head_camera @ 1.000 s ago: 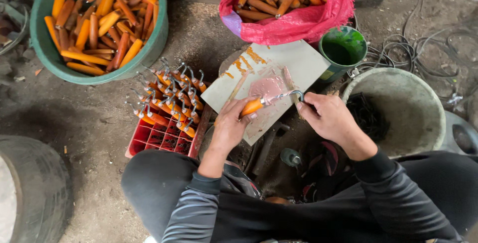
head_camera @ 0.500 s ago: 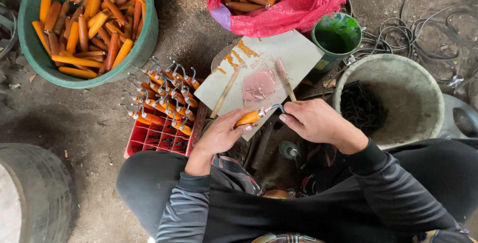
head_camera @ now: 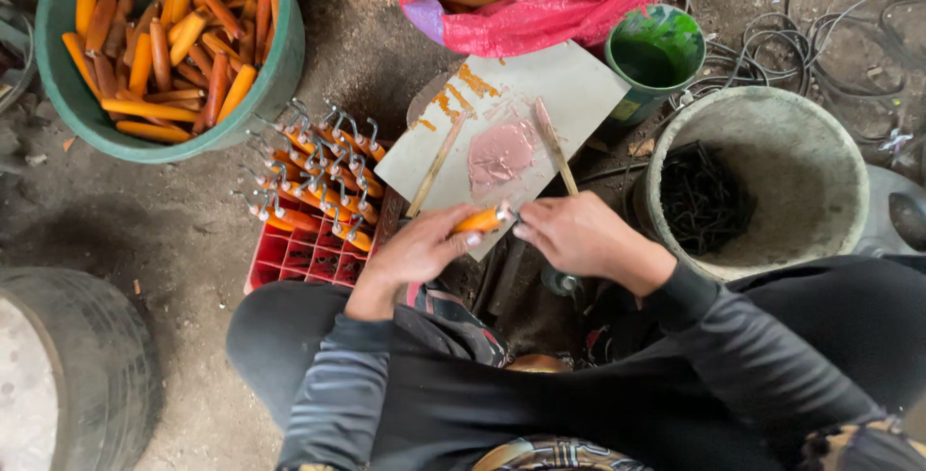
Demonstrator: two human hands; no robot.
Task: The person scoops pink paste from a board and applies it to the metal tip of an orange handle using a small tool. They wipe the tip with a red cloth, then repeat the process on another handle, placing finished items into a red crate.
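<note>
- Head view: my left hand [head_camera: 417, 254] was clamped on an orange handle [head_camera: 479, 219]. It lay level, just below the white board [head_camera: 579, 85] on the floor.
- My right hand [head_camera: 579, 237] pinched together at the handle's tip, apparently on a metal hook; I could not tell for sure.
- Done, I judged: roughly twenty hooked handles stood in one red crate [head_camera: 301, 257].
- Left: dozens of bare handles in one green tub [head_camera: 275, 66] and one pink bag [head_camera: 569, 3]; black hooks in one grey bucket [head_camera: 810, 158]; two sticks and one green paint can [head_camera: 656, 47].
</note>
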